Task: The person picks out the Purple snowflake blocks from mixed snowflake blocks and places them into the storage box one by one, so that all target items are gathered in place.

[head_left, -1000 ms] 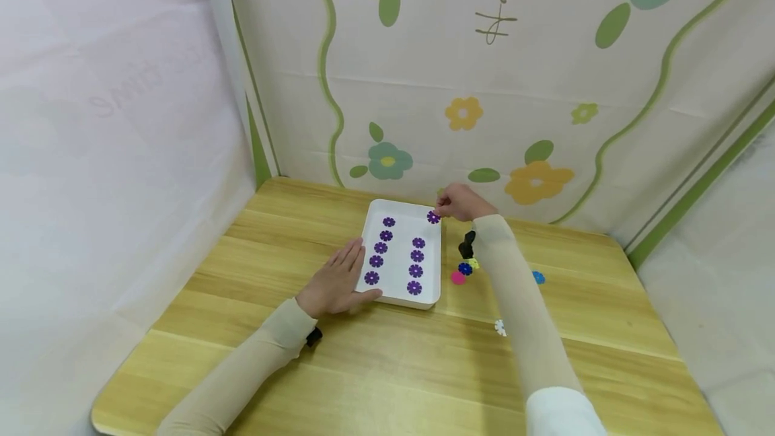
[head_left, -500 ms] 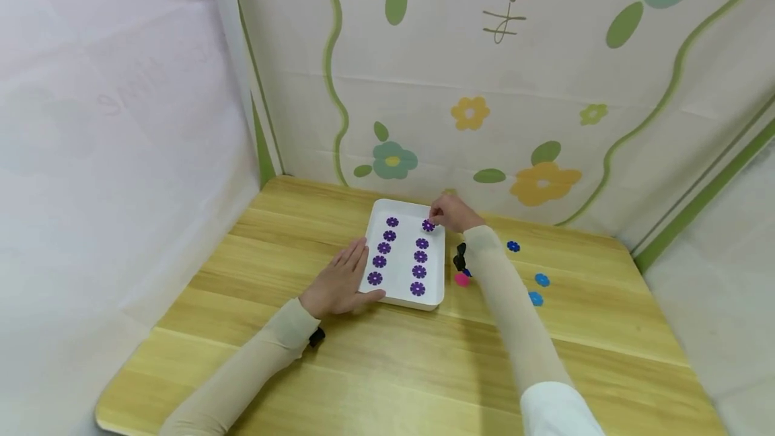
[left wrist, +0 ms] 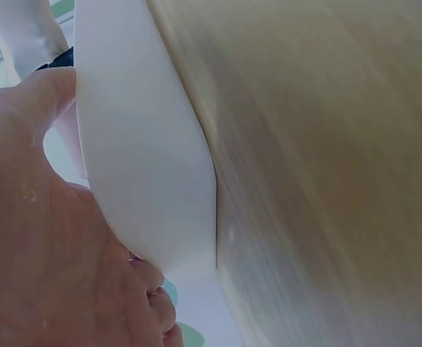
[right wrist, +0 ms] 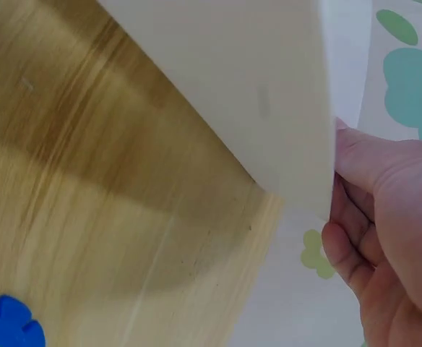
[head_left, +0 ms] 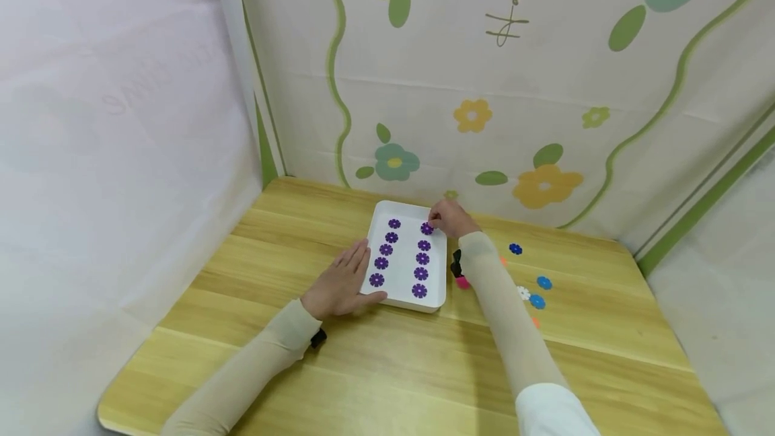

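Note:
A white tray [head_left: 401,274] holds two columns of purple snowflake discs [head_left: 386,249], laid flat. My left hand [head_left: 340,286] rests against the tray's near left corner with straight fingers and the thumb spread along the near side. Its palm [left wrist: 45,217] meets the rim in the left wrist view. At the far right corner, my right hand [head_left: 453,219] reaches over the rim and pinches a purple snowflake disc [head_left: 426,228] at the head of the right column. The tray wall [right wrist: 254,94] hides that disc in the right wrist view, where the curled fingers [right wrist: 348,253] show.
Right of the tray lie loose discs: a dark blue one [head_left: 515,248], light blue ones [head_left: 544,282], a white one [head_left: 523,293] and a pink one [head_left: 463,282], partly behind the right arm. A printed curtain [head_left: 424,86] stands behind the wooden table [head_left: 387,369].
My right hand has moved from the tray's far right rim inward and slightly nearer, bringing the purple snowflake disc in line with the right column. The left hand stays at its corner.

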A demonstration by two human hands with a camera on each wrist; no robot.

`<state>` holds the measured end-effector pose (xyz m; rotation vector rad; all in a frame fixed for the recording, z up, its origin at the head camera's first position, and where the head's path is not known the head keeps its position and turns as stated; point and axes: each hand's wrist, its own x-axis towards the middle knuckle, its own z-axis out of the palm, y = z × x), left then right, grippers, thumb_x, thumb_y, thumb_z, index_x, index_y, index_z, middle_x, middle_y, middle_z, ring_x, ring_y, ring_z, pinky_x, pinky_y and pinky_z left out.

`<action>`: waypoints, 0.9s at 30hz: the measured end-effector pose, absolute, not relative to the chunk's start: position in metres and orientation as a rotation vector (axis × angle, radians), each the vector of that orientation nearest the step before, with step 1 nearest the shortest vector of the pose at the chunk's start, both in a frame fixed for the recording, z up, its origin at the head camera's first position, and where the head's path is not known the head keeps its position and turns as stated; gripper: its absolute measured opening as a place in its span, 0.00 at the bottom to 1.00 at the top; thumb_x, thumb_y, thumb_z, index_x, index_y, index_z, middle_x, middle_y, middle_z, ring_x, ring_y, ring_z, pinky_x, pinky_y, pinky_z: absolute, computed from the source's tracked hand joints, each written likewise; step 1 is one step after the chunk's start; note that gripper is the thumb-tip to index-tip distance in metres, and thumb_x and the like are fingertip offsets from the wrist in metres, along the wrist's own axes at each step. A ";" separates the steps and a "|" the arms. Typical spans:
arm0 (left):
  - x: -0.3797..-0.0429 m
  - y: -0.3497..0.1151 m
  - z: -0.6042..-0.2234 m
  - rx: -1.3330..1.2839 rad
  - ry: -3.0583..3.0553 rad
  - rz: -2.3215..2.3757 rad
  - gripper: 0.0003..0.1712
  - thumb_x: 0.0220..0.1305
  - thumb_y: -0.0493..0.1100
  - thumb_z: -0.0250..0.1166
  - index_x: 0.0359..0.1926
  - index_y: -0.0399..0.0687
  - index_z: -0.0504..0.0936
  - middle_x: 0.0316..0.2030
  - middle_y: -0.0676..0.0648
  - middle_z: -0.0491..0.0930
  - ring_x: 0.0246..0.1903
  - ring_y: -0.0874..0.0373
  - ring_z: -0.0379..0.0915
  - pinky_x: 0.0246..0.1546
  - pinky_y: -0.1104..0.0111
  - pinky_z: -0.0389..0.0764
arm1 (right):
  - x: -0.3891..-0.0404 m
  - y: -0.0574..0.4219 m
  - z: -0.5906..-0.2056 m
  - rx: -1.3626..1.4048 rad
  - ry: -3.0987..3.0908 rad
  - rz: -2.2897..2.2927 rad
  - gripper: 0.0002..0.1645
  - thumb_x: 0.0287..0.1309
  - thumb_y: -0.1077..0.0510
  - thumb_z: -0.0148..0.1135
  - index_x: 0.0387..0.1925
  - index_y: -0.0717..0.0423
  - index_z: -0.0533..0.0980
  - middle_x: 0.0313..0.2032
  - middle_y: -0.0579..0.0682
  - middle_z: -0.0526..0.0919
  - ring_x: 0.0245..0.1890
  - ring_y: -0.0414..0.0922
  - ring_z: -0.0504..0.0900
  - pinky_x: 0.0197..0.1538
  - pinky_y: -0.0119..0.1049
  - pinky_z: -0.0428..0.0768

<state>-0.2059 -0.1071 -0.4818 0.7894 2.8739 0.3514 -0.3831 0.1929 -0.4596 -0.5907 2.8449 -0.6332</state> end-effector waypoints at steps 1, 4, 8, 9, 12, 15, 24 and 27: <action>-0.206 -0.107 -0.482 0.791 2.875 0.358 0.63 0.73 0.78 0.47 0.83 0.29 0.46 0.85 0.34 0.37 0.86 0.39 0.34 0.85 0.48 0.47 | -0.383 0.193 -0.460 -0.585 2.853 -0.629 0.08 0.72 0.63 0.65 0.43 0.61 0.89 0.42 0.56 0.92 0.40 0.49 0.88 0.47 0.42 0.89; -0.207 -0.107 -0.482 0.790 2.870 0.339 0.62 0.74 0.77 0.47 0.83 0.30 0.46 0.85 0.35 0.36 0.86 0.40 0.34 0.85 0.48 0.47 | -0.382 0.191 -0.462 -0.543 2.873 -0.612 0.09 0.72 0.62 0.65 0.42 0.60 0.89 0.42 0.55 0.92 0.39 0.47 0.87 0.46 0.42 0.89; -0.208 -0.106 -0.482 0.789 2.862 0.316 0.62 0.74 0.78 0.46 0.83 0.31 0.45 0.85 0.35 0.35 0.86 0.40 0.34 0.85 0.48 0.48 | -0.380 0.190 -0.464 -0.486 2.881 -0.601 0.09 0.73 0.61 0.65 0.43 0.59 0.89 0.42 0.56 0.91 0.38 0.47 0.87 0.47 0.42 0.89; -0.208 -0.106 -0.482 0.791 2.862 0.316 0.62 0.74 0.78 0.46 0.83 0.31 0.45 0.85 0.35 0.35 0.86 0.40 0.34 0.85 0.48 0.48 | -0.379 0.191 -0.464 -0.489 2.883 -0.595 0.09 0.73 0.61 0.65 0.43 0.60 0.89 0.42 0.56 0.91 0.38 0.47 0.87 0.47 0.42 0.89; -0.208 -0.104 -0.479 0.792 2.858 0.313 0.62 0.74 0.78 0.47 0.83 0.31 0.45 0.85 0.35 0.35 0.86 0.40 0.34 0.85 0.48 0.48 | -0.378 0.194 -0.461 -0.542 2.894 -0.578 0.09 0.73 0.62 0.64 0.44 0.61 0.89 0.42 0.57 0.91 0.39 0.48 0.87 0.48 0.43 0.88; -0.208 -0.103 -0.477 0.797 2.854 0.306 0.62 0.74 0.77 0.47 0.83 0.31 0.44 0.85 0.35 0.35 0.86 0.41 0.33 0.85 0.48 0.47 | -0.374 0.200 -0.454 -0.621 2.907 -0.573 0.10 0.73 0.62 0.64 0.47 0.63 0.88 0.44 0.58 0.91 0.42 0.50 0.88 0.51 0.45 0.89; -0.211 -0.110 -0.474 0.776 2.839 0.312 0.62 0.74 0.77 0.47 0.83 0.31 0.42 0.85 0.35 0.33 0.86 0.41 0.31 0.85 0.49 0.45 | -0.335 0.226 -0.422 -0.816 2.859 -0.519 0.17 0.77 0.59 0.59 0.54 0.70 0.83 0.48 0.63 0.89 0.49 0.57 0.88 0.57 0.53 0.87; -0.211 -0.113 -0.472 0.765 2.845 0.306 0.62 0.74 0.77 0.47 0.83 0.31 0.43 0.85 0.34 0.34 0.86 0.40 0.32 0.85 0.48 0.46 | -0.316 0.240 -0.413 -0.802 2.819 -0.453 0.22 0.78 0.55 0.59 0.59 0.71 0.80 0.54 0.67 0.86 0.55 0.61 0.86 0.62 0.57 0.84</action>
